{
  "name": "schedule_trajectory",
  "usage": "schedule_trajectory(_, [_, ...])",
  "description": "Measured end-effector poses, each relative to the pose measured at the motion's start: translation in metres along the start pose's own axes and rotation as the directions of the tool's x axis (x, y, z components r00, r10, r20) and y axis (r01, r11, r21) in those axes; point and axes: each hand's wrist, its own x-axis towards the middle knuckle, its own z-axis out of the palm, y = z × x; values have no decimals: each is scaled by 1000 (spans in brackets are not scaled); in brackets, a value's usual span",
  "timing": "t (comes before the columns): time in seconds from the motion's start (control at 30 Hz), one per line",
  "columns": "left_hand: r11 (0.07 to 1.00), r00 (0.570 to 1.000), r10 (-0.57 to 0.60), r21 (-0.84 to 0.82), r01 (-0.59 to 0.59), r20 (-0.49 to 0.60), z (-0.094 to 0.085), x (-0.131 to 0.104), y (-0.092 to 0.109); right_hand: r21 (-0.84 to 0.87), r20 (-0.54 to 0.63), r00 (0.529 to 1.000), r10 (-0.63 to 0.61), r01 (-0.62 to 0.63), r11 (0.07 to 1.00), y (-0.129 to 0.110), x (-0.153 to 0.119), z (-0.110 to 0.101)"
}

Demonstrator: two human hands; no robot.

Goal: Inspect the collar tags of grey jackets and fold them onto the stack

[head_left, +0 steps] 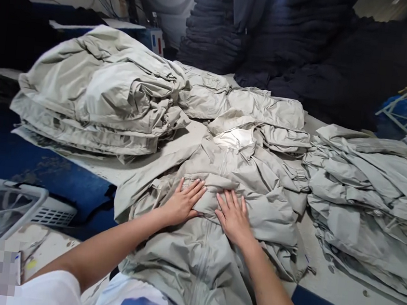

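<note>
A light grey-green zip jacket [204,249] lies spread in front of me, its collar away from me and its lower end hanging over the table edge against my body. My left hand [181,203] rests flat on the jacket's left middle, fingers spread. On the other side of the zip, my right hand [233,216] presses flat on the fabric, fingers also apart. A crosswise fold of cloth runs under both hands. The collar shows a pale lining. Whether other garments lie beneath the jacket, I cannot tell.
A tall pile of similar jackets [101,88] stands at the left. Another heap [369,204] lies at the right, with folded ones [266,108] behind. Dark stacked garments [292,31] rise at the back. A white plastic basket [37,210] sits at the lower left.
</note>
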Motion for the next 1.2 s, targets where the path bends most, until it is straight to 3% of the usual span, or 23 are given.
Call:
schedule_trajectory(0.07, [1000,1000,-3,-31,3,19,4,-1,-8,19,101,995,3,-5,1000,3,3,14])
schedule_trajectory(0.17, [991,991,-130,-41,129,-22,-14,-6,-33,84,154,988,-17,4,996,17,0,19])
schedule_trajectory(0.3, [903,903,-429,-2,429,-25,-51,-12,-79,194,141,989,-53,25,981,18,-5,8])
schedule_trajectory(0.47, [820,803,-572,88,566,167,-89,-12,-110,385,65,987,-144,108,916,-9,1,-1])
schedule_trajectory(0.53, [790,775,-613,102,605,154,-109,-7,-111,479,22,986,-165,135,867,-19,6,-6])
schedule_trajectory(0.6, [784,780,-621,35,620,79,-132,3,-110,584,-9,985,-173,145,799,-29,14,-15])
schedule_trajectory(0.7, [757,801,-598,-312,574,20,-161,24,-102,750,-19,987,-163,121,650,-49,30,-31])
schedule_trajectory(0.77, [589,790,-607,-619,519,85,-170,41,-93,851,-4,989,-148,81,519,-67,42,-40])
schedule_trajectory(0.87, [206,758,-610,-878,431,229,-171,65,-78,957,17,997,-80,7,290,-94,58,-45])
schedule_trajectory(0.93, [37,753,-603,-934,354,262,-168,76,-71,986,11,999,38,-17,168,-107,65,-44])
schedule_trajectory(1.07, [-79,758,-590,-954,290,279,-164,91,-60,997,-31,957,289,11,71,-117,73,-41])
schedule_trajectory(1.2, [-112,766,-560,-945,308,316,-158,102,-49,993,52,969,243,-25,-114,-121,79,-43])
